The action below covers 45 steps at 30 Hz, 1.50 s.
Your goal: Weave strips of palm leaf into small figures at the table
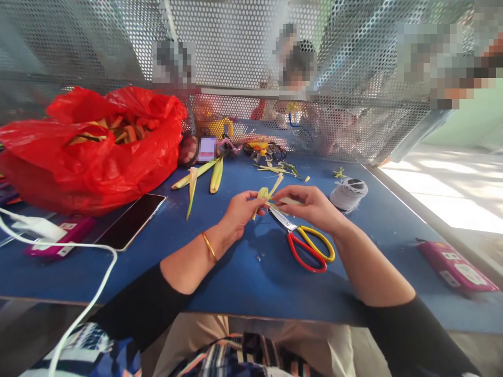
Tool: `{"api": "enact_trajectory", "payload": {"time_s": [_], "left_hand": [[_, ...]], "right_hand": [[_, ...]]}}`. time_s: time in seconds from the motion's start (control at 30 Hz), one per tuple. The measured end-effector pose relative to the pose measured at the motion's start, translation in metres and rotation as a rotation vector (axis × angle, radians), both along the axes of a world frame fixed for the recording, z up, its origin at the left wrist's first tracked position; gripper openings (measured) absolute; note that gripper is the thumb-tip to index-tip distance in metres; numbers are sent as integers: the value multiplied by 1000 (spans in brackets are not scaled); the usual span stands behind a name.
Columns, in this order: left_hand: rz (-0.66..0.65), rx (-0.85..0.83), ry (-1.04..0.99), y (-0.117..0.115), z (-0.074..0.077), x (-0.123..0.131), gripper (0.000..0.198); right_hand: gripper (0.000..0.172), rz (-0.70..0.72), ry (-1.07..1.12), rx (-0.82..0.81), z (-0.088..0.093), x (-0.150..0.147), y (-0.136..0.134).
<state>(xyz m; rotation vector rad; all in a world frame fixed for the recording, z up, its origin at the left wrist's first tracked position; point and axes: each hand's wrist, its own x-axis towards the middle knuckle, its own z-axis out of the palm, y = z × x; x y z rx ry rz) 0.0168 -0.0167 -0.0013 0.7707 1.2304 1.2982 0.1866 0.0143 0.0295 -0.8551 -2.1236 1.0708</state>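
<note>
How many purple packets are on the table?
2. One packet is at the left, partly hidden by the white cable; another packet is at the far right. More may be hidden by the red bag.

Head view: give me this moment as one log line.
left hand: holds leaf | right hand: at leaf, grip unclear | scissors: on table, by hands | yarn: right of scissors | red bag: left of hands

Dark-faced phone (131, 224), white cable (115, 256) left; purple packet (458, 266) right; perforated metal panel (236, 47) behind.
</note>
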Motion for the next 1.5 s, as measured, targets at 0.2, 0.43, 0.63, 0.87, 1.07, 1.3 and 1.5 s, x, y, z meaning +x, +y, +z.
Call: {"api": "enact_trajectory", "payload": {"time_s": [0.2, 0.43, 0.63, 0.87, 1.07, 1.3, 1.5], "left_hand": [[5, 48, -24, 0, -1, 2, 9], [-15, 77, -6, -1, -5, 6, 11], [37, 90, -4, -1, -4, 7, 12], [46, 126, 9, 0, -7, 9, 11], [42, 146, 79, -2, -6, 10, 10], [30, 141, 107, -1, -9, 10, 10], [-154, 202, 297, -1, -12, 6, 7]], "right_hand": [[22, -196, 221, -15, -10, -15, 0], [22, -351, 354, -105, -16, -25, -3], [21, -382, 210, -247, -17, -23, 0], [20, -440, 80, -79, -26, -24, 0], [13, -495, -20, 139, -28, -25, -4], [19, -397, 159, -62, -36, -27, 2], [12, -337, 26, -284, -22, -21, 4]]}}
